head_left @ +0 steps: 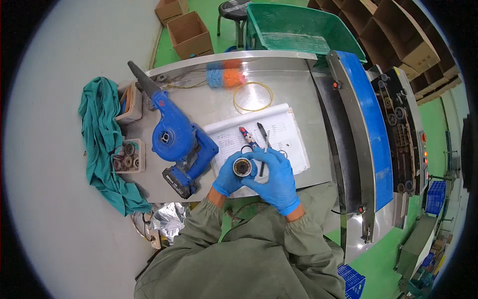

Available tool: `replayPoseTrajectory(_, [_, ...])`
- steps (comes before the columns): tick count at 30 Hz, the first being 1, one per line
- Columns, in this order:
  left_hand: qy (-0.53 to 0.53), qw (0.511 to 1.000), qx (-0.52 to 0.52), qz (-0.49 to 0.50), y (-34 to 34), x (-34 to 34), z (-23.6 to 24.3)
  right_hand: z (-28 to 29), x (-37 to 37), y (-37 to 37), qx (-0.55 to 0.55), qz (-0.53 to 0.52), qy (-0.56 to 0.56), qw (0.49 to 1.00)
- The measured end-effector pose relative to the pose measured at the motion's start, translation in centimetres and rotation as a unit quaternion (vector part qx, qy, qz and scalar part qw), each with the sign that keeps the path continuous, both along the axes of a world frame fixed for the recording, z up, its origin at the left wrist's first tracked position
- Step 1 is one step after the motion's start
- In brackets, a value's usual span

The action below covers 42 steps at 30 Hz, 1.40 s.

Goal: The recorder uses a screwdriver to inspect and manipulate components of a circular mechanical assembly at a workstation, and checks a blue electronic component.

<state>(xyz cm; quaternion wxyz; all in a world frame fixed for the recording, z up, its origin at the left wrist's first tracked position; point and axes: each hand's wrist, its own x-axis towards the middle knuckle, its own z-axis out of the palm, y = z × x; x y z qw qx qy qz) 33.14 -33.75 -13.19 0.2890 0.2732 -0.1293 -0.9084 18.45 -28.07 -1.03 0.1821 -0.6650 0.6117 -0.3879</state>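
Note:
A small round metal roller-like part with a dark hollow centre sits between my hands, its open end facing up. My left hand, in a blue glove, is closed round its left side. From the right, my right hand, also gloved in blue, has its thumb and fingers against the part's edge. Beneath them lies an open paper booklet with printed tables. On its pages rest a black pen and a small tool with a patterned red, white and dark handle.
A blue cordless blower lies left, beside a bin of metal rings and a green cloth. Behind the booklet are a yellow ring-shaped belt and an orange-and-blue duster. A blue-covered conveyor machine stands right; a green tub is beyond.

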Motion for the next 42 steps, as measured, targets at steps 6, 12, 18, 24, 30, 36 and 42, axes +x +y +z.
replayPoseTrajectory(6, [-0.173, 0.877, -0.445, 0.048, 0.5, -0.2, -1.6, -2.3, 1.5, -1.2, 0.055, 0.042, 0.088, 0.994])
replayPoseTrajectory(12, [0.007, 0.983, -0.181, 0.025, 0.2, 1.2, -3.2, -5.1, 2.6, -2.3, 0.039, 0.075, 0.05, 0.995])
replayPoseTrajectory(18, [-0.145, 0.987, -0.037, -0.052, 3.6, 6.5, -2.7, -8.3, 2.9, -2.7, 0.069, 0.061, 0.041, 0.995])
replayPoseTrajectory(24, [-0.249, 0.914, -0.224, -0.227, 2.6, 15.7, 9.6, -10.2, 2.4, -2.1, 0.097, 0.091, 0.128, 0.983])
replayPoseTrajectory(30, [-0.484, 0.751, -0.348, 0.283, -11.5, 24.4, 10.4, -6.7, 0.7, 2.0, 0.058, 0.008, 0.081, 0.995])
replayPoseTrajectory(36, [-0.818, 0.22, -0.496, 0.188, -25.8, 29.5, 7.4, -5.7, -4.1, 6.9, 0.076, -0.107, 0.102, 0.986])
replayPoseTrajectory(42, [-0.921, 0.132, -0.365, 0.008, -31.2, 38.6, 7.8, -7.9, -8.3, 12.0, 0.133, -0.229, 0.068, 0.962])
